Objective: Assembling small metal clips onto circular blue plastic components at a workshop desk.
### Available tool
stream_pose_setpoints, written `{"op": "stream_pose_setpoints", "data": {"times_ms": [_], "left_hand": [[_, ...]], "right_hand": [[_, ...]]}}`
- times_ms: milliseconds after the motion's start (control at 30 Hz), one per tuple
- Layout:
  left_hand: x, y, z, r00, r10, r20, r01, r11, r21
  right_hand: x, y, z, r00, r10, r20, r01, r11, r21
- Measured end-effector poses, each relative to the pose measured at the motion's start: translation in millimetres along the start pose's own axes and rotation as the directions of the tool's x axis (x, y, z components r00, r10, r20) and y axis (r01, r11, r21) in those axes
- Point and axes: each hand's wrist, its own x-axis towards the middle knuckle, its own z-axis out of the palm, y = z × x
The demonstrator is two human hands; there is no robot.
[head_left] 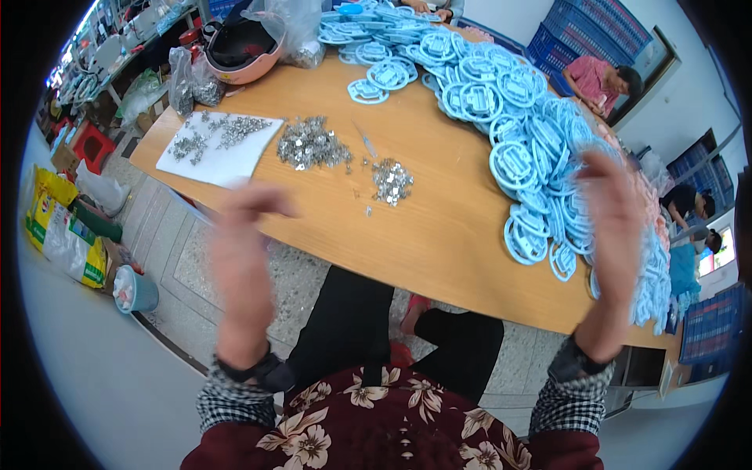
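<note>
My left hand (249, 215) is raised by the near left edge of the table, smeared by motion, close to a white foam sheet (215, 162) strewn with small metal pieces. My right hand (609, 204), also blurred, is over the right part of a big heap of light blue round plastic frames (513, 164). Whether it touches any of them I cannot tell. Nothing is clearly visible in either hand. Between my hands, a larger pile of small silvery metal parts (312, 143) and a smaller pile of shiny ones (392, 182) lie on the wooden table. A thin pointed tool (365, 141) lies between them.
A pink helmet (249, 59) and clear bags of small parts (194, 82) stand at the far left of the table (423, 243). Beyond the heap sits a person in pink (593, 82). Blue crates (587, 39) are stacked behind. A light blue bin (137, 291) stands on the floor.
</note>
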Motion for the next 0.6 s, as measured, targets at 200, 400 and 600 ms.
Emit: {"op": "stream_pose_setpoints", "data": {"times_ms": [200, 400, 600], "left_hand": [[-41, -88, 48, 0.870, 0.022, 0.493, -0.159, 0.958, 0.238], [-32, -104, 62, 0.873, -0.016, 0.488, -0.136, 0.952, 0.275], [-27, -107, 75, 0.876, -0.108, 0.470, -0.049, 0.950, 0.309]], "right_hand": [[-29, 65, 51, 0.801, 0.295, 0.521, -0.104, 0.926, -0.364], [-63, 96, 27, 0.697, 0.553, 0.457, -0.157, 0.739, -0.655], [-96, 108, 29, 0.765, 0.551, 0.334, -0.243, 0.726, -0.643]]}}
